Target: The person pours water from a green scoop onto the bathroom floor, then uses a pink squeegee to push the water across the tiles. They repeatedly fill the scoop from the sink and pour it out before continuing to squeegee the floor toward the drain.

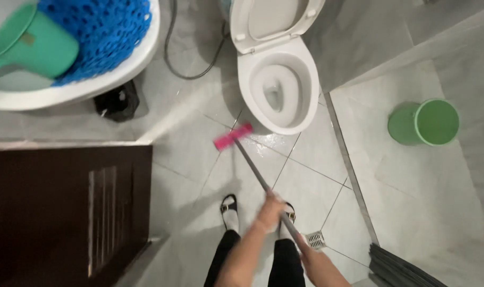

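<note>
Both hands, the left hand farther and the right hand nearer, had fingers wrapped around the grey handle of a pink-headed floor brush, whose head lay on the wet tiles just beside the near base of the white toilet.

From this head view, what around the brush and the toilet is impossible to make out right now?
- Right hand: its grip on the brush handle is blurred by motion.
- Pink brush head: bristles face down, hidden underneath.
- Toilet: tank cut off by the top edge.
- Dark object under the white basin: too shadowed to identify.
- Green bucket: contents unclear.
</note>
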